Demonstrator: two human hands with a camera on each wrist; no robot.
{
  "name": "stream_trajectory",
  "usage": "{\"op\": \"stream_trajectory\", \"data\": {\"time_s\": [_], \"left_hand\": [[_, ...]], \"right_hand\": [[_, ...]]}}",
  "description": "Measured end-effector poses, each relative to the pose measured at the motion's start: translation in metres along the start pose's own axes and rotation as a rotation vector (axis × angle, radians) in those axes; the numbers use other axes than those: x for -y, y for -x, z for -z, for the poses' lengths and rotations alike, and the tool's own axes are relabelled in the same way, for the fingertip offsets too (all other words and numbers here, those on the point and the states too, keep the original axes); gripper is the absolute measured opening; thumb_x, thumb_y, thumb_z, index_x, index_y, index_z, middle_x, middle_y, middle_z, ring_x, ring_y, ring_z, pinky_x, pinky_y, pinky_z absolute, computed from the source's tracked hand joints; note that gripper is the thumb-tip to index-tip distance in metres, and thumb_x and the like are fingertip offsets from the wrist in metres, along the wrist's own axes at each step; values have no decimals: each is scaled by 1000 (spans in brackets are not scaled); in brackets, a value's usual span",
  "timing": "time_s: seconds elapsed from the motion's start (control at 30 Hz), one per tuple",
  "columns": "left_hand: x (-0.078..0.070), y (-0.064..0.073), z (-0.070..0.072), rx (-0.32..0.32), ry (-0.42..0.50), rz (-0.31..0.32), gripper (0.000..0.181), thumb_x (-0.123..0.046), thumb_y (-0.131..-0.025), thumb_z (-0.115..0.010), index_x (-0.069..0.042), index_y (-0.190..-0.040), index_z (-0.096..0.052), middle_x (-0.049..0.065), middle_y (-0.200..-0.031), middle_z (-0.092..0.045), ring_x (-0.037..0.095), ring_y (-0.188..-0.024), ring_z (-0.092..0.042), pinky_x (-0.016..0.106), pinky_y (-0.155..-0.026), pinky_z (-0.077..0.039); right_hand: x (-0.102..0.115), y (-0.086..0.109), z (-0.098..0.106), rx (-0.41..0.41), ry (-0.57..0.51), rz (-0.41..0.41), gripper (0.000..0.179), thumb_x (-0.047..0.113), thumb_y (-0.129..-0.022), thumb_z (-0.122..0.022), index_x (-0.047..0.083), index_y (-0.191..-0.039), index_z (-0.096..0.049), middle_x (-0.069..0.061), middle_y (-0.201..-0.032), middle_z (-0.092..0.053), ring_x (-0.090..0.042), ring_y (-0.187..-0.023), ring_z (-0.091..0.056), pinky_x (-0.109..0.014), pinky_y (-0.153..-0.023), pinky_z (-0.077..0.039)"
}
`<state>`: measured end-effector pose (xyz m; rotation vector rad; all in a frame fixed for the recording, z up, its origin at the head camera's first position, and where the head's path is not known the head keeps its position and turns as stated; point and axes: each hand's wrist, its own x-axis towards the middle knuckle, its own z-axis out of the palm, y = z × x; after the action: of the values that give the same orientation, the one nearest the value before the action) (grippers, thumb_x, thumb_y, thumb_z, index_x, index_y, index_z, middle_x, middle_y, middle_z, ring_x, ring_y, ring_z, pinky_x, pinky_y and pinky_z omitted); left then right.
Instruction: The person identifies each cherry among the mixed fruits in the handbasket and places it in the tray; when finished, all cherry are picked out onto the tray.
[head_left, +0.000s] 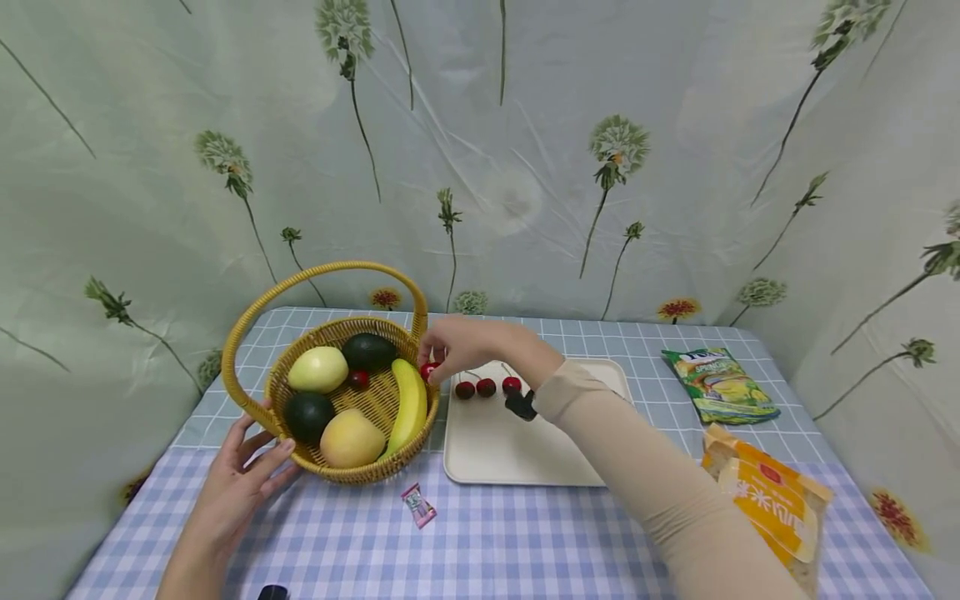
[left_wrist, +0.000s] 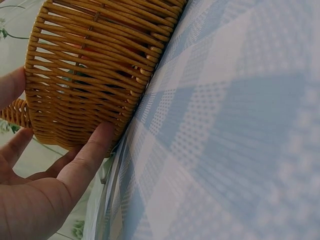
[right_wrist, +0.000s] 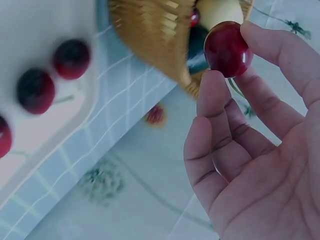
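My right hand [head_left: 468, 340] pinches a dark red cherry [right_wrist: 229, 49] between thumb and fingertips, at the right rim of the wicker basket [head_left: 360, 475]. The fingers of my left hand [head_left: 242, 475] rest against the basket's left side, below its arched handle; in the left wrist view they touch the woven wall [left_wrist: 90, 75]. Inside lie a banana [head_left: 408, 404], a peach [head_left: 352, 438], a pale yellow-green fruit [head_left: 318, 369], two dark green fruits [head_left: 369, 352] and a red cherry [head_left: 359, 380]. Three more cherries [head_left: 486, 387] sit on the white tray [head_left: 510, 458] to the right.
A small pink wrapped candy [head_left: 418, 505] lies in front of the basket. At the right are a green snack packet [head_left: 720, 385] and an orange-and-clear bag [head_left: 768, 500]. A small black object [head_left: 273, 592] shows at the front edge. A patterned curtain [head_left: 525, 167] hangs behind the table.
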<state>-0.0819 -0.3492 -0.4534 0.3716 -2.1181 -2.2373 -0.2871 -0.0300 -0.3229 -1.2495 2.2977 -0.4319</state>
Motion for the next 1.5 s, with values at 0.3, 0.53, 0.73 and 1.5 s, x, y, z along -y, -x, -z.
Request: {"op": "stream_trajectory", "data": {"time_s": [0.3, 0.53, 0.73, 1.5], "left_hand": [[1, 4, 1, -13, -5, 24, 76, -11, -107, -68, -35, -166, -28, -2, -137, -43, -2, -110, -66, 26, -87, -65], [0, 2, 1, -11, -4, 20, 74, -9, -107, -67, -35, -165, -28, 3, -140, -41, -1, -109, -67, 26, -86, -65], [-1, 1, 1, -5, 5, -7, 73, -7, -107, -66, -34, -165, -29, 4, -139, -42, 0, -109, -68, 26, -86, -65], [0, 1, -1, -5, 25, -17, 71, -6, -107, -65, -33, -163, -31, -7, -131, -50, 0, -107, -68, 26, -85, -66]], "right_hand": [[-34, 52, -4, -71, -83, -108, 18, 20, -98, -78, 16, -112, -67, -2, -98, -71, -15, -88, -65, -28, -81, -54], [-68, 89, -6, -120, -117, -166, 16, 20, -97, -78, 15, -110, -69, -3, -99, -71, -17, -90, -65, -30, -79, -55], [-91, 116, -10, -136, -155, -222, 17, 17, -97, -78, 11, -110, -69, -5, -99, -71, -17, -90, -65, -30, -78, -54], [-144, 136, -39, -116, -156, -370, 18, 16, -94, -81, 10, -107, -69, -6, -96, -69, -16, -86, -58, -28, -76, -47]]}}
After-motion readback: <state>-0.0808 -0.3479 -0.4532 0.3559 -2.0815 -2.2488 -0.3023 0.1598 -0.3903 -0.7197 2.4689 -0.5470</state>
